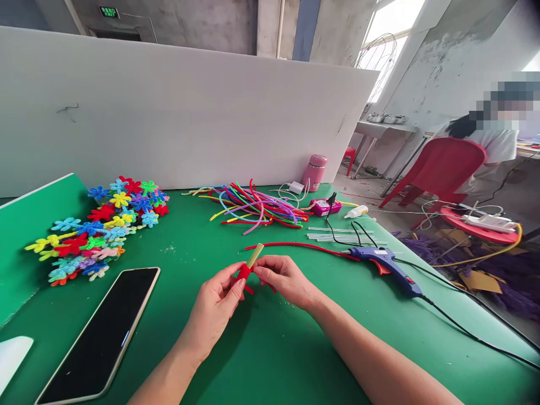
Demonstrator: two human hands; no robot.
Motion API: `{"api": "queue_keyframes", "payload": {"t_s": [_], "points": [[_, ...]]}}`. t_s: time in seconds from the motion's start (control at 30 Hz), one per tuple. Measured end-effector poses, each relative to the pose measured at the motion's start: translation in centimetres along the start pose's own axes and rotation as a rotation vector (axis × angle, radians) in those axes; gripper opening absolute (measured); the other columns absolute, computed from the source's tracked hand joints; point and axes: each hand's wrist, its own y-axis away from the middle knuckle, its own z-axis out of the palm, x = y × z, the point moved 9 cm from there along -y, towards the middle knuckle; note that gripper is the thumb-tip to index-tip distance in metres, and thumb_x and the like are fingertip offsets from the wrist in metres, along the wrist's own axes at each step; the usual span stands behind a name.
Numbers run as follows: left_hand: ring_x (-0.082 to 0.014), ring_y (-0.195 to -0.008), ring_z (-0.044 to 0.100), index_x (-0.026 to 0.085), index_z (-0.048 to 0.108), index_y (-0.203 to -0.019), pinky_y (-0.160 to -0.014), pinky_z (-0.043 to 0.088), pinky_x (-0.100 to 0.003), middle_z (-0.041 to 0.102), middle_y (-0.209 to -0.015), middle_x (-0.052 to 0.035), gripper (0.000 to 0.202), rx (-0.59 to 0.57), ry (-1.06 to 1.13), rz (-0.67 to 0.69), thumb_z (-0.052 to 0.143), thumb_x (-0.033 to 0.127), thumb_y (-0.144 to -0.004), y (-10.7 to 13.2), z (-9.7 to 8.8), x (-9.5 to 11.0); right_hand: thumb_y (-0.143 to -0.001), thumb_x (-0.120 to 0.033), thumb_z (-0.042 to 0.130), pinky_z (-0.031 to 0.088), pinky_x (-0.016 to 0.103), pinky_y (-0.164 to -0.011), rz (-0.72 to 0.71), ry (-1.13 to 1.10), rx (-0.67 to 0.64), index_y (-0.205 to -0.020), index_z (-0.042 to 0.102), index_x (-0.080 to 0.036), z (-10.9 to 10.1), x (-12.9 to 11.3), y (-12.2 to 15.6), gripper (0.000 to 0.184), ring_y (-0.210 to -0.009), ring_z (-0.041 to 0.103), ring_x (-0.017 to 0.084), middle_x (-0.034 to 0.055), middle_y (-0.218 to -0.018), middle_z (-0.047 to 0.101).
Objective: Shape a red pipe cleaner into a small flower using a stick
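My left hand [219, 298] is closed on a flat yellowish strip [255, 255] with red pipe cleaner [243, 273] bent around its lower part. My right hand [284, 278] pinches at the same red pipe cleaner from the other side; a red end shows below its fingers. Just beyond my hands, a single long red pipe cleaner [291, 244] lies on the green table. To its right rests a blue glue gun [388, 264] with an orange trigger. Several clear glue sticks [329, 237] lie behind the long red one.
Fuzzy colourful flowers [101, 228] are heaped at the left, behind a phone [101, 337]. Loose pipe cleaners [257, 205] lie at the back, near a pink bottle [315, 171]. Black cords [464, 332] cross the right edge. A person [493, 135] sits beyond, on a red chair [442, 169].
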Motion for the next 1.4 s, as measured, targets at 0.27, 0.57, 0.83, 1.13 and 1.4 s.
{"api": "queue_keyframes", "payload": {"t_s": [0.27, 0.57, 0.83, 1.13, 1.4], "points": [[-0.0149, -0.058, 0.055, 0.012, 0.052, -0.111, -0.056, 0.044, -0.025, 0.058, -0.063, -0.001, 0.04, 0.069, -0.353, 0.168, 0.047, 0.033, -0.077, 0.1, -0.3, 1.1, -0.077, -0.049, 0.05, 0.026, 0.017, -0.039, 0.011, 0.006, 0.02, -0.073, 0.055, -0.012, 0.4, 0.9, -0.2, 0.038, -0.044, 0.035, 0.004, -0.0033, -0.057, 0.045], [-0.0152, -0.059, 0.06, 0.016, 0.054, -0.097, -0.055, 0.046, -0.025, 0.065, -0.067, -0.0018, 0.024, 0.16, -0.593, 0.365, 0.043, 0.03, -0.08, 0.7, -0.4, 2.4, -0.078, -0.049, 0.049, 0.025, 0.018, -0.038, 0.017, 0.006, 0.061, -0.066, 0.049, -0.014, 0.5, 1.0, -0.2, 0.036, -0.04, 0.035, 0.003, -0.0044, -0.055, 0.045], [-0.0141, -0.061, 0.062, 0.018, 0.052, -0.086, -0.056, 0.046, -0.023, 0.066, -0.069, -0.0011, 0.013, 0.172, -0.646, 0.437, 0.043, 0.025, -0.081, 0.8, -0.2, 3.0, -0.08, -0.045, 0.048, 0.025, 0.017, -0.037, 0.005, -0.003, 0.085, -0.066, 0.047, -0.015, 0.6, 0.9, -0.3, 0.033, -0.04, 0.035, 0.003, -0.0048, -0.056, 0.044], [-0.0112, -0.054, 0.057, 0.019, 0.052, -0.076, -0.05, 0.042, -0.021, 0.062, -0.064, 0.0013, 0.011, 0.167, -0.658, 0.445, 0.044, 0.025, -0.081, 0.8, -0.4, 3.2, -0.08, -0.045, 0.047, 0.025, 0.017, -0.037, 0.014, 0.0, 0.073, -0.067, 0.047, -0.014, 0.7, 1.1, -0.3, 0.033, -0.04, 0.035, 0.003, -0.0043, -0.057, 0.046], [-0.0129, -0.06, 0.061, 0.017, 0.054, -0.085, -0.054, 0.046, -0.021, 0.065, -0.069, -0.0016, 0.013, 0.178, -0.651, 0.456, 0.044, 0.025, -0.081, 0.9, -0.4, 3.0, -0.08, -0.045, 0.047, 0.026, 0.017, -0.038, 0.019, -0.003, 0.072, -0.069, 0.048, -0.014, 0.7, 1.2, -0.3, 0.033, -0.04, 0.035, 0.003, -0.0041, -0.058, 0.046]]}}
